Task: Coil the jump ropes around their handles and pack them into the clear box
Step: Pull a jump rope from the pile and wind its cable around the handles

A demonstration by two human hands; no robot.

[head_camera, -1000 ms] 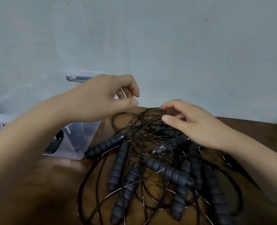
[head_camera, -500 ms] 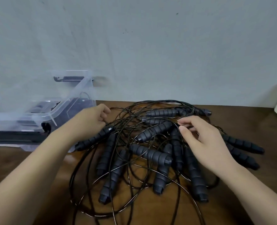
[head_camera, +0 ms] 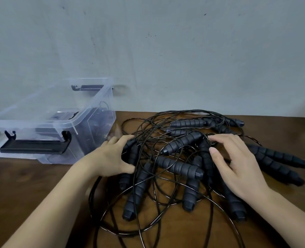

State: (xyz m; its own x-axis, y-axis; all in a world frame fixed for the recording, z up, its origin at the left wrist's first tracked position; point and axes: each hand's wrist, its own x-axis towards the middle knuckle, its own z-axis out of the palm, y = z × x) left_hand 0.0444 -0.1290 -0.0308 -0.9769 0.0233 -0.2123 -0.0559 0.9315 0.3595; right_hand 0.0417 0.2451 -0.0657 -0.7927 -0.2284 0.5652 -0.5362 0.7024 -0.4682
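My left hand (head_camera: 112,158) is spread wide at the left edge of the jump ropes (head_camera: 179,165). The fingers lie almost straight over one ribbed handle (head_camera: 132,154) and the thumb is stretched out below it, so the hand spans the handle and touches it. I cannot tell whether it has any real hold yet.

My right hand (head_camera: 237,163) is over the right side of the heap, palm down and fingers loosely bent. The fingertips and thumb tip sit just at the thin black cords (head_camera: 193,110) beside an upright-lying handle, with nothing pinched or wrapped in them. It is a relaxed hand, holding nothing.

The ropes lie loose on the brown desk (head_camera: 32,185) in one tangled pile, dark grey foam handles pointing every way and cords looping over and around them. None in the pile is wound up. Two more handles (head_camera: 277,155) stick out to the right, past my wrist.

The clear box (head_camera: 101,104) stands on the desk to the left of the pile, close to my left hand and against the grey wall (head_camera: 166,51). It is open on top, and a black latch (head_camera: 35,145) hangs on its near side. Something dark shows through its walls, but I cannot make out what.
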